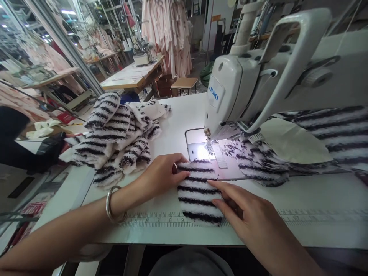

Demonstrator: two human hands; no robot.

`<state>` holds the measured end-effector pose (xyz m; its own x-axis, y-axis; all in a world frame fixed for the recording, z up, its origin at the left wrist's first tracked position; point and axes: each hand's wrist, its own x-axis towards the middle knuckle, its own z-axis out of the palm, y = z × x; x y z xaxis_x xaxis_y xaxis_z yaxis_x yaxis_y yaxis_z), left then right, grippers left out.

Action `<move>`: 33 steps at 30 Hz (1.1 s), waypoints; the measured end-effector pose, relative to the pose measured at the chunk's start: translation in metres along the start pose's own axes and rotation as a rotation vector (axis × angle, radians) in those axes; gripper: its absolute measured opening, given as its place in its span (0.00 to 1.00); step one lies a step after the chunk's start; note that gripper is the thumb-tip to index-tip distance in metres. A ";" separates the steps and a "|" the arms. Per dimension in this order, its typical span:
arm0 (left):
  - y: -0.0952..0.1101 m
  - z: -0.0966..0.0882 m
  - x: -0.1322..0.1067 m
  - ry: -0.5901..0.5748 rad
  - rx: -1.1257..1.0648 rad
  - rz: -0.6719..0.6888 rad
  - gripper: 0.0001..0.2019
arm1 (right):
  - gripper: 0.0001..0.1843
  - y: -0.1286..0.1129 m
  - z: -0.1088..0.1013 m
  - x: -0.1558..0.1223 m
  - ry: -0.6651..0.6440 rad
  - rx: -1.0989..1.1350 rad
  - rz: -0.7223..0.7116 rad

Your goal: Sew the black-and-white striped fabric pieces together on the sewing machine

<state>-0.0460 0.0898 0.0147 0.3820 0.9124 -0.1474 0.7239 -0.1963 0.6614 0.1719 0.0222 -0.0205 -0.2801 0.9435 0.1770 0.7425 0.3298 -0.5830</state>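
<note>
Sewing table point(310, 195) holds fuzzy striped fabric point(198, 191) under flat left hand point(161, 176) and right hand point(247, 212).

Ahead: we've got pink garments point(166, 34) hanging in a dense row, just behind a second sewing table point(132, 76).
Beside it: we spot a low wooden stool point(184, 82) — a green sack point(207, 73) just past it.
Far left: we catch a co-worker point(14, 130) in dark clothes.
Near edge: we see a ruler scale point(152, 220) running along the tabletop.

The white sewing table point(178, 115) carries a heap of striped fuzzy fabric pieces point(112, 138) and a Juki machine point(227, 92).
</note>
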 end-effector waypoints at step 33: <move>-0.004 0.018 0.019 0.086 0.118 -0.128 0.15 | 0.20 0.007 0.039 -0.008 0.229 -0.174 -0.135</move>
<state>-0.0310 0.1012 -0.0040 0.2358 0.9590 -0.1575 0.8274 -0.1131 0.5501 0.1559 0.0160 -0.0571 -0.2537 0.8668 0.4293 0.8063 0.4346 -0.4013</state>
